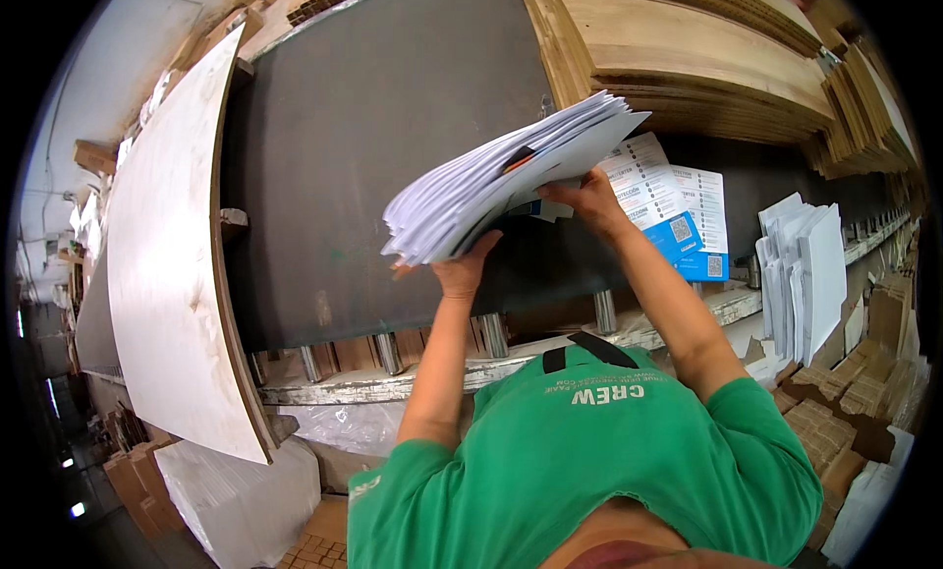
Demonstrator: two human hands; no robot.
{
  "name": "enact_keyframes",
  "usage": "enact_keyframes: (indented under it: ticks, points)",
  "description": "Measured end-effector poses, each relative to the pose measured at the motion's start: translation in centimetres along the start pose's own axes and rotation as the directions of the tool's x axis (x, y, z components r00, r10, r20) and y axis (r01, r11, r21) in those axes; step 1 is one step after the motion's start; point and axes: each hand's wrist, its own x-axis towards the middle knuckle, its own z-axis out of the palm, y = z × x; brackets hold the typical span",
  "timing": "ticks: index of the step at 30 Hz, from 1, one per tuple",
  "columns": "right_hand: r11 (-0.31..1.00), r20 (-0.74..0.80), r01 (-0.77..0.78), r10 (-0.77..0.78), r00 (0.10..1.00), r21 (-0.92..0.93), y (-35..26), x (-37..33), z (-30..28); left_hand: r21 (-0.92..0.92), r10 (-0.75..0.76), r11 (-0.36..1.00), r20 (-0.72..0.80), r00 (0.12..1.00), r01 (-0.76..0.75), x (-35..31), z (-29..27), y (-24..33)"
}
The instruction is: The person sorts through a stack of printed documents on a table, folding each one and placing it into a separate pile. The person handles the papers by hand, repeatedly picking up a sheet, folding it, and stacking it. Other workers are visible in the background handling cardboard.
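Observation:
A thick stack of white paper sheets (511, 176) is tilted in the air over a dark conveyor belt (393, 87). My left hand (467, 264) grips its lower left edge, the fingers hidden beneath the paper. Closed on its right side is my right hand (586, 201), with the thumb over the edge. A small black and orange item (518, 159) shows against the stack; its kind is unclear. Just right of my right hand, printed leaflets (707, 220) with blue lower parts lie on the belt.
Stacked wooden panels (702, 43) stand at the far right. A large pale board (162, 245) leans along the left side. Metal rollers (493, 335) line the worn near rail (432, 384). More white sheets (805, 274) hang over the rail at right. A plastic-wrapped bundle (236, 495) sits lower left.

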Motion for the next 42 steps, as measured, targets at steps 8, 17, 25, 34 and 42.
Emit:
enact_keyframes:
  ticks: [8,17,25,34,42]
  points:
    - [0.989,-0.024,-0.064,0.068,0.997,0.133,-1.2,-0.8,1.6,-0.287,-0.318,0.901,0.073,0.945,0.325,2.3,-2.9,3.4]
    - [0.803,0.039,-0.182,0.247,0.968,-0.567,3.3,-1.1,0.4,-0.256,-0.627,0.536,0.517,0.582,0.805,-2.3,-5.3,1.1]
    - [0.482,0.147,0.208,-0.162,0.976,-0.851,-0.1,-4.6,4.8,-0.118,-0.594,0.715,0.419,0.687,0.689,-4.0,-3.8,3.9]
    - [0.838,0.281,-0.172,0.357,0.891,-0.518,-3.6,-4.7,5.9,-0.365,-0.342,0.696,0.589,0.732,0.619,-3.5,-2.9,7.9]
    - [0.889,0.298,-0.316,0.416,0.859,-0.331,-3.1,-4.1,5.4,-0.5,-0.472,0.418,0.594,0.652,0.758,-2.4,-3.1,6.3]
